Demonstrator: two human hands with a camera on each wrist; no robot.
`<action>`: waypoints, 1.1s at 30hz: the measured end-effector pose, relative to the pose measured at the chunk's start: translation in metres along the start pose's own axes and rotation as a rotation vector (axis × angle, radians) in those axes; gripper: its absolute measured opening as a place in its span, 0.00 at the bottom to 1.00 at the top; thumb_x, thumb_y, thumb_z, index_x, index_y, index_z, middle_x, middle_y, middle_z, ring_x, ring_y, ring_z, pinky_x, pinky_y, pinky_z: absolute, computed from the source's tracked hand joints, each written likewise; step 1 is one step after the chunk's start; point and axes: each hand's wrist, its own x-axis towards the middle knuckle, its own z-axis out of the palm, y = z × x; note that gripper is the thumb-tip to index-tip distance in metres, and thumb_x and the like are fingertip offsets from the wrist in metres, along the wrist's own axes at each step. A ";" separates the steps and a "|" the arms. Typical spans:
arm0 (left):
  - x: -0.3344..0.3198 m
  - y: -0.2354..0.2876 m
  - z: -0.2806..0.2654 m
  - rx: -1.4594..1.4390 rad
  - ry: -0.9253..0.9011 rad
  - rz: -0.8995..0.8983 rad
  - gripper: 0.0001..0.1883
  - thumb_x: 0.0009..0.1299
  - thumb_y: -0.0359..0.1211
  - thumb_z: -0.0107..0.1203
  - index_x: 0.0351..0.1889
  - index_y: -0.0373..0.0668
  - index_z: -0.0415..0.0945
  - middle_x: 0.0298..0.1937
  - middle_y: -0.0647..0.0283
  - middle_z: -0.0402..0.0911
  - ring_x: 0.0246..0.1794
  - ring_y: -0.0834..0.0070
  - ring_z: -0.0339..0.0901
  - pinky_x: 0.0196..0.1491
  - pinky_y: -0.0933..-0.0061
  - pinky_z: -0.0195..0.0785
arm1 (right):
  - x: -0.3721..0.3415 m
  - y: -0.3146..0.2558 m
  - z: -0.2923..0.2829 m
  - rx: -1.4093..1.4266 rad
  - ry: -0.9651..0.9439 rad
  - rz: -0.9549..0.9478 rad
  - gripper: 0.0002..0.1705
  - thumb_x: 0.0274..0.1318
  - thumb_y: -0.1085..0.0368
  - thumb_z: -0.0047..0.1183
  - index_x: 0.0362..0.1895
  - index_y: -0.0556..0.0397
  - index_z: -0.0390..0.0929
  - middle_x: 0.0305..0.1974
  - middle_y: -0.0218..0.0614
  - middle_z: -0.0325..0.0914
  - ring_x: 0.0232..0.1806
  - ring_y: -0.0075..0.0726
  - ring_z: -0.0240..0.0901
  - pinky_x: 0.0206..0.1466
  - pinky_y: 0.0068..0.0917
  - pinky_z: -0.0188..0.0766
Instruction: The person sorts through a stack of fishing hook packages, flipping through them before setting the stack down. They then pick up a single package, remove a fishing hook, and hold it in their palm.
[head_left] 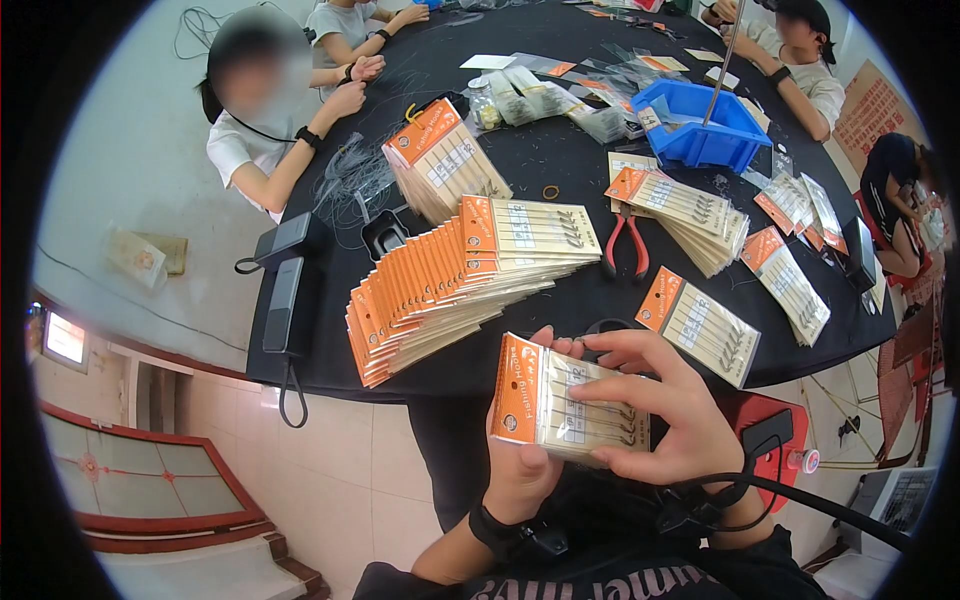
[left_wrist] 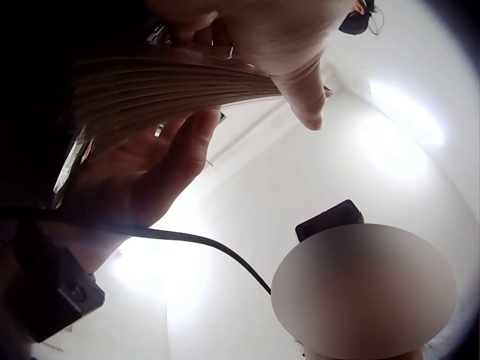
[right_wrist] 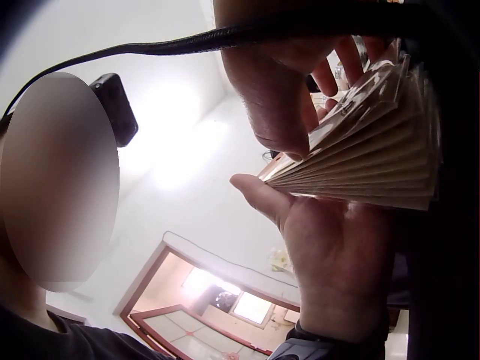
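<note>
— Black cloth covers the broad table point(head_left: 560, 150); what bulks largest on it?

— A long fanned stack of orange-topped fishing-hook packets point(head_left: 430, 300), at ten o'clock from the person's hands. Farther off, at one o'clock, sits an open-topped blue plastic bin point(head_left: 700, 152).

— And the hands?

— The left hand point(head_left: 518, 482) cups a thick block of orange-headed, cream-coloured fishing-hook packets point(head_left: 560, 418) from beneath, its thumb up at the near edge. The right hand point(head_left: 690, 415) spans the top, fingers bent and parted, thumb at the near edge; both have hold of it.

— Where exactly is that block?

— Raised at the table's six o'clock edge, its orange header toward nine. The right wrist view shows its layers splayed at one end.

— Anything smaller?

— A flat orange-headed packet with dark hooks point(head_left: 700, 325) lies at two o'clock from the block; red-handled pliers point(head_left: 641, 252) lie at one, just beside the fanned stack.
</note>
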 end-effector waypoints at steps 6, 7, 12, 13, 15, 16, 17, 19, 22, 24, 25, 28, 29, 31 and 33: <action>0.000 0.000 0.001 -0.006 0.008 0.005 0.65 0.45 0.61 0.74 0.72 0.33 0.50 0.68 0.52 0.63 0.71 0.60 0.60 0.73 0.56 0.53 | -0.002 0.003 0.002 0.030 0.000 0.026 0.28 0.34 0.65 0.68 0.48 0.48 0.84 0.59 0.44 0.68 0.52 0.42 0.71 0.56 0.36 0.70; 0.000 0.001 0.003 0.058 0.013 0.003 0.65 0.45 0.65 0.70 0.72 0.34 0.50 0.68 0.53 0.63 0.71 0.60 0.60 0.73 0.56 0.53 | -0.002 0.003 0.002 0.030 -0.002 0.024 0.28 0.34 0.65 0.68 0.48 0.48 0.83 0.60 0.44 0.67 0.52 0.42 0.71 0.56 0.36 0.70; 0.001 0.000 0.006 0.203 0.012 0.030 0.65 0.45 0.73 0.62 0.71 0.37 0.51 0.67 0.55 0.62 0.71 0.61 0.60 0.73 0.57 0.51 | -0.004 0.003 0.003 0.035 -0.016 0.053 0.29 0.35 0.65 0.69 0.50 0.48 0.83 0.60 0.44 0.67 0.54 0.43 0.70 0.57 0.37 0.69; 0.002 0.000 0.006 0.205 0.011 0.043 0.65 0.46 0.73 0.61 0.71 0.38 0.52 0.67 0.55 0.64 0.70 0.61 0.60 0.74 0.57 0.50 | -0.004 0.004 0.003 0.039 -0.022 0.057 0.29 0.36 0.64 0.70 0.50 0.49 0.82 0.60 0.44 0.67 0.55 0.43 0.70 0.58 0.37 0.68; 0.002 0.002 0.005 0.225 -0.004 0.026 0.64 0.45 0.73 0.62 0.71 0.38 0.52 0.66 0.54 0.64 0.70 0.61 0.61 0.74 0.57 0.50 | -0.005 0.004 -0.001 0.020 -0.028 0.043 0.30 0.37 0.63 0.70 0.51 0.49 0.81 0.60 0.45 0.67 0.57 0.46 0.69 0.60 0.38 0.67; 0.002 0.003 0.005 0.234 -0.010 0.018 0.64 0.45 0.73 0.62 0.71 0.38 0.52 0.66 0.54 0.65 0.70 0.61 0.61 0.74 0.57 0.49 | -0.005 0.004 -0.005 -0.002 -0.028 0.025 0.30 0.39 0.63 0.70 0.52 0.49 0.80 0.60 0.45 0.66 0.58 0.47 0.68 0.60 0.37 0.67; 0.002 0.002 0.004 0.214 -0.014 0.020 0.64 0.46 0.72 0.62 0.70 0.38 0.52 0.65 0.53 0.65 0.70 0.61 0.61 0.75 0.57 0.48 | -0.006 0.005 -0.010 -0.024 -0.030 0.007 0.30 0.40 0.63 0.70 0.53 0.49 0.79 0.59 0.46 0.66 0.60 0.48 0.68 0.61 0.37 0.66; 0.002 0.003 0.002 0.189 -0.022 0.025 0.63 0.46 0.72 0.63 0.70 0.38 0.53 0.65 0.53 0.65 0.70 0.62 0.61 0.75 0.57 0.48 | -0.011 0.007 -0.028 -0.151 0.073 0.068 0.33 0.36 0.63 0.72 0.53 0.51 0.79 0.59 0.45 0.69 0.62 0.49 0.67 0.64 0.38 0.63; 0.003 0.003 -0.002 0.140 -0.022 0.035 0.63 0.45 0.71 0.64 0.70 0.38 0.54 0.65 0.55 0.66 0.70 0.61 0.61 0.75 0.57 0.48 | -0.024 0.024 -0.047 -0.496 0.280 0.176 0.35 0.31 0.64 0.72 0.52 0.51 0.78 0.57 0.42 0.71 0.60 0.49 0.68 0.62 0.39 0.64; 0.003 0.004 -0.003 0.102 -0.010 0.022 0.62 0.45 0.70 0.65 0.70 0.38 0.54 0.64 0.55 0.66 0.70 0.61 0.61 0.75 0.57 0.48 | -0.032 0.027 -0.053 -0.601 0.301 0.282 0.36 0.30 0.65 0.72 0.52 0.52 0.77 0.58 0.42 0.71 0.58 0.50 0.68 0.61 0.39 0.65; 0.003 0.004 -0.003 0.097 -0.010 0.026 0.62 0.45 0.70 0.65 0.70 0.38 0.54 0.64 0.55 0.66 0.70 0.61 0.61 0.75 0.57 0.49 | -0.036 0.029 -0.055 -0.622 0.294 0.319 0.36 0.29 0.65 0.72 0.52 0.52 0.77 0.58 0.42 0.71 0.58 0.50 0.68 0.61 0.40 0.66; 0.003 0.003 -0.003 0.086 -0.005 0.034 0.62 0.46 0.70 0.65 0.70 0.38 0.55 0.64 0.55 0.67 0.70 0.60 0.62 0.74 0.56 0.50 | -0.044 0.039 -0.059 -0.642 0.272 0.306 0.37 0.28 0.66 0.72 0.52 0.52 0.77 0.55 0.42 0.74 0.56 0.50 0.69 0.59 0.40 0.67; 0.003 0.003 -0.003 0.084 -0.003 0.034 0.62 0.46 0.70 0.65 0.70 0.38 0.55 0.64 0.56 0.67 0.70 0.60 0.62 0.74 0.56 0.50 | -0.046 0.041 -0.060 -0.627 0.267 0.297 0.37 0.28 0.67 0.71 0.52 0.53 0.77 0.54 0.42 0.74 0.55 0.50 0.70 0.58 0.39 0.67; 0.002 0.004 -0.003 0.055 -0.007 0.040 0.61 0.47 0.68 0.67 0.70 0.36 0.54 0.64 0.54 0.67 0.70 0.60 0.62 0.74 0.56 0.51 | -0.046 0.041 -0.058 -0.597 0.287 0.291 0.37 0.28 0.68 0.70 0.52 0.53 0.77 0.51 0.41 0.75 0.53 0.49 0.70 0.57 0.39 0.67; 0.002 0.003 -0.005 -0.004 -0.017 0.053 0.60 0.49 0.63 0.70 0.70 0.34 0.54 0.65 0.51 0.66 0.69 0.60 0.63 0.73 0.57 0.51 | -0.044 0.037 -0.055 -0.569 0.333 0.298 0.36 0.28 0.69 0.69 0.52 0.53 0.77 0.49 0.41 0.76 0.52 0.48 0.71 0.56 0.38 0.68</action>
